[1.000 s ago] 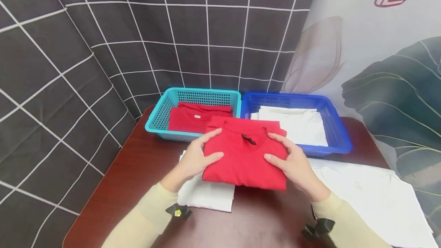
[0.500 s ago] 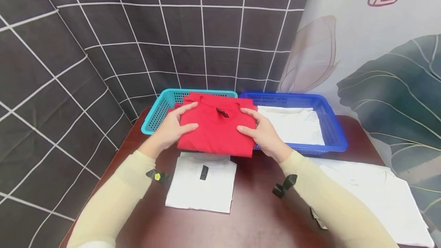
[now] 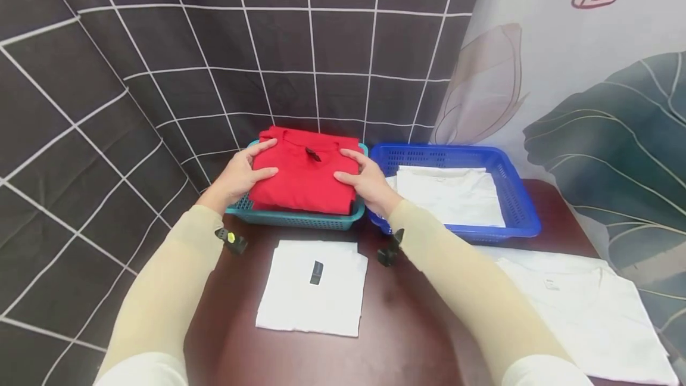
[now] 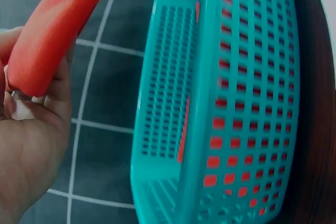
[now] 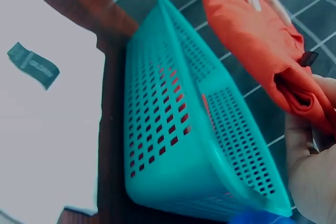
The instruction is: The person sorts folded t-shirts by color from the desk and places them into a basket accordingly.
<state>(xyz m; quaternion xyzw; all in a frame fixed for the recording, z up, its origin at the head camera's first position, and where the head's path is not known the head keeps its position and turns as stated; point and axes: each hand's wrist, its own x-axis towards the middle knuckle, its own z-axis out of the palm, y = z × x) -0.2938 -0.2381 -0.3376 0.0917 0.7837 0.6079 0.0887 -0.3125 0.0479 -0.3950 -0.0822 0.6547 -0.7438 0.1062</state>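
Observation:
A folded red T-shirt with a dark neck label is held by its two sides over the teal basket. My left hand grips its left edge, thumb on top and fingers underneath. On the opposite edge my right hand grips it the same way. Both wrist views show the shirt raised above the rim of the basket. Red cloth inside the basket shows through the holes of its wall. In the right wrist view the rolled end of the held shirt faces the camera.
A blue basket with folded white shirts stands to the right, beside the teal one. On the brown table lie a folded white shirt with a dark label in front and more white shirts at right. Gridded dark cloth hangs behind.
Both hands have carried the red shirt forward and left, from over the table to over the teal basket. The folded white shirt in front has come into full view.

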